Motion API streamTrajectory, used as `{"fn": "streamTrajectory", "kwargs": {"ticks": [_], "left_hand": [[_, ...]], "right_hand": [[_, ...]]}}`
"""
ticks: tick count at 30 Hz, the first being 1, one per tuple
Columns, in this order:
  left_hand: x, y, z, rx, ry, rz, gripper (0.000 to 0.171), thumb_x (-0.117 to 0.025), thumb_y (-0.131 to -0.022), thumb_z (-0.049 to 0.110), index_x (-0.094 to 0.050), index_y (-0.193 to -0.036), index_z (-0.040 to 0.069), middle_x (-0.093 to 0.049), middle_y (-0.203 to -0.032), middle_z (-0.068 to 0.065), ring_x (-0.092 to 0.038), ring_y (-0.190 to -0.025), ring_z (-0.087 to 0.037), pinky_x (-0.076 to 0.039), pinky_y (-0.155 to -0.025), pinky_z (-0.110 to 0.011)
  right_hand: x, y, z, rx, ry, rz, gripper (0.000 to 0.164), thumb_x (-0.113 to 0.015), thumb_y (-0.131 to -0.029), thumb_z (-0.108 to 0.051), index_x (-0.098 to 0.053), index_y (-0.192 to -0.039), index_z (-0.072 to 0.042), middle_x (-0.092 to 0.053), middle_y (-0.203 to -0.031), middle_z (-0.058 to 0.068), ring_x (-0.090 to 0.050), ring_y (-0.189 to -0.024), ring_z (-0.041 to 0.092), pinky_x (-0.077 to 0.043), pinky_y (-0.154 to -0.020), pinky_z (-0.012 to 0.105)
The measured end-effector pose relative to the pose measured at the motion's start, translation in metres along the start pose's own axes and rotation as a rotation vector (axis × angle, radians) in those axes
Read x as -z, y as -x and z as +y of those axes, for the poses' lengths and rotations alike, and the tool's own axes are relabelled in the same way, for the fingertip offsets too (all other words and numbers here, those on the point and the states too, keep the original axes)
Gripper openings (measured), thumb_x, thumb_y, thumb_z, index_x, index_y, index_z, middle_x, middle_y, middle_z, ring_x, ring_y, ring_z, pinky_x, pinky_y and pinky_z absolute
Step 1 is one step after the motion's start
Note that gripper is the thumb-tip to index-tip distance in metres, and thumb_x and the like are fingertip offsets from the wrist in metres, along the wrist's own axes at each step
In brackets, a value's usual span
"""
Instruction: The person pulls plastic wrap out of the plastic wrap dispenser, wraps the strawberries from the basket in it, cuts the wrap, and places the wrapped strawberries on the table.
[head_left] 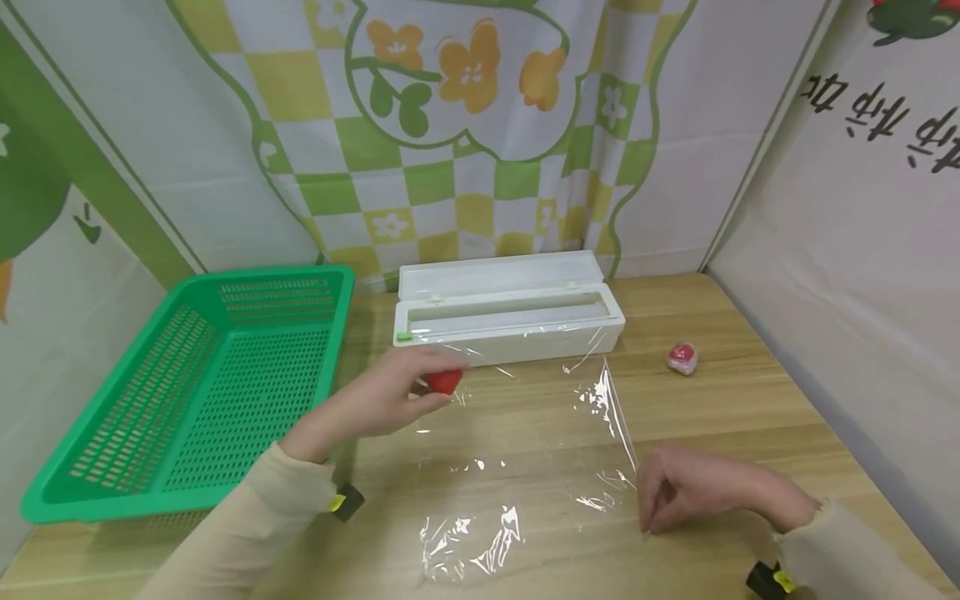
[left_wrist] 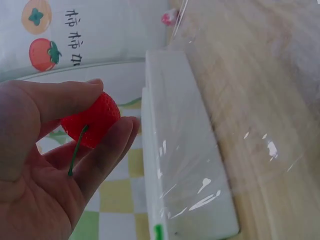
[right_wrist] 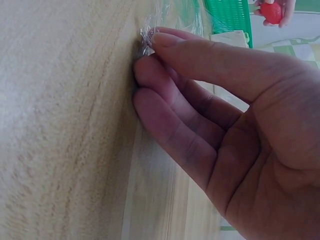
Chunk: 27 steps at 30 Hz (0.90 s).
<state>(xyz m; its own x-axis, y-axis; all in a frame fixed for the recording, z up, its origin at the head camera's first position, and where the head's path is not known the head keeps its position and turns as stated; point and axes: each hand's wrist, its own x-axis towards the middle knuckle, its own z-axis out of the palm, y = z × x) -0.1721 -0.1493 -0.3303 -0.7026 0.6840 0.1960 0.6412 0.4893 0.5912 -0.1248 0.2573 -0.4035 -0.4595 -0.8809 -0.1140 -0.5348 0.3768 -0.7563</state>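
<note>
My left hand holds a red strawberry between thumb and fingertips, its thin green stem pointing back toward the palm in the left wrist view. This hand is over the left side of a clear sheet of cling film, close to the white film dispenser box. From the box, whose lid stands open, the film stretches toward me over the wooden table. Low over the table, my right hand pinches the film's bunched right corner; the right wrist view shows crumpled film at the thumb and fingertip.
A green plastic basket with slotted walls stands on the left. To the right of the box lies a small red thing wrapped in film. Behind the table hangs a checked, flowered curtain, with white fabric walls at both sides.
</note>
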Motion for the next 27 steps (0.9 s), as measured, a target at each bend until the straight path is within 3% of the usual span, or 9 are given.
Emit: {"fn": "streamTrajectory", "kwargs": {"ticks": [6,12,19,27], "left_hand": [[-0.018,-0.005,0.003,0.021,0.006,-0.036,0.048,-0.068,-0.084,0.002,-0.060,-0.131,0.011,-0.062,-0.106,-0.005,-0.057,-0.095,-0.015,-0.055,-0.075,-0.015],[-0.031,-0.006,0.007,0.068,0.063,-0.088,0.045,-0.063,-0.090,0.011,-0.057,-0.134,0.012,-0.061,-0.111,-0.007,-0.057,-0.093,-0.014,-0.054,-0.077,-0.016],[-0.043,-0.007,0.012,0.000,-0.012,-0.104,0.034,-0.054,-0.096,0.015,-0.062,-0.129,0.014,-0.063,-0.112,-0.001,-0.055,-0.089,-0.008,-0.051,-0.076,-0.022],[-0.059,-0.009,0.016,-0.033,-0.071,-0.126,0.039,-0.065,-0.089,0.015,-0.064,-0.128,0.020,-0.064,-0.113,0.002,-0.057,-0.098,-0.010,-0.051,-0.086,-0.024]], "right_hand": [[-0.001,0.000,0.001,-0.010,-0.007,0.005,0.006,-0.074,-0.079,-0.014,-0.076,-0.084,-0.016,-0.068,-0.079,-0.008,-0.057,-0.071,-0.005,-0.053,-0.058,0.019],[-0.002,0.001,0.002,-0.025,-0.005,0.011,0.006,-0.074,-0.078,-0.015,-0.076,-0.084,-0.016,-0.068,-0.080,-0.010,-0.058,-0.071,-0.005,-0.053,-0.058,0.019],[-0.003,0.002,0.003,-0.011,-0.008,0.012,0.006,-0.074,-0.078,-0.014,-0.075,-0.084,-0.016,-0.068,-0.080,-0.009,-0.058,-0.070,-0.005,-0.054,-0.058,0.019],[-0.002,0.001,0.002,-0.005,-0.015,0.016,0.007,-0.073,-0.078,-0.012,-0.075,-0.084,-0.015,-0.068,-0.080,-0.007,-0.058,-0.070,-0.005,-0.054,-0.059,0.020]]}}
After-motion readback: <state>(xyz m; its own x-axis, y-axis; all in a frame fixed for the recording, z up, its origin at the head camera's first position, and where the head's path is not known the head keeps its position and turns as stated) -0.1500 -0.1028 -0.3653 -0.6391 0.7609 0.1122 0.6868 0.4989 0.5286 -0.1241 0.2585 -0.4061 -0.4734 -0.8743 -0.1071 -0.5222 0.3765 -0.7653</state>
